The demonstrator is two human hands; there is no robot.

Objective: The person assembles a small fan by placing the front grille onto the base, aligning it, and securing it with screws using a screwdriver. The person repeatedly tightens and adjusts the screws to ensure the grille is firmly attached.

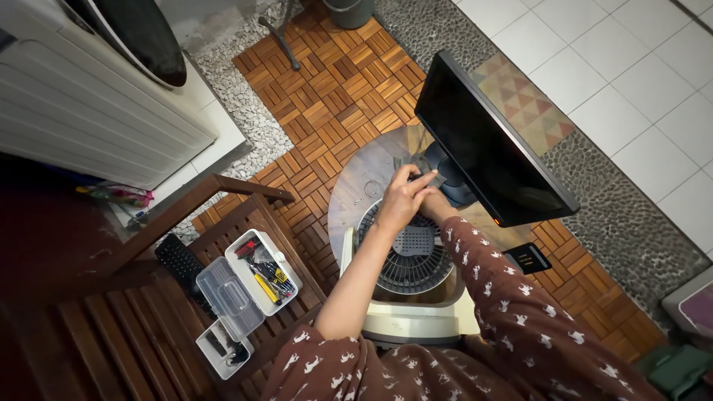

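Both your hands are up at the base of the black monitor [494,141], right where its stand [451,180] meets the round table top [364,178]. Your left hand [401,199] is curled, fingers pinched together on something small at the stand's foot; what exactly, I can't make out. Your right hand [433,199] is tucked just behind it, mostly hidden by the left, so I cannot tell whether it's spread or closed. The screen leans tilted to the right, giving you a clear look at its underside. Below your forearms sits a white fan [412,263] with its round grille facing up. Off to the left on the wooden bench [134,334], a toolbox [260,271] lies open, its clear lid [226,297] folded back, tools showing within easy reach.
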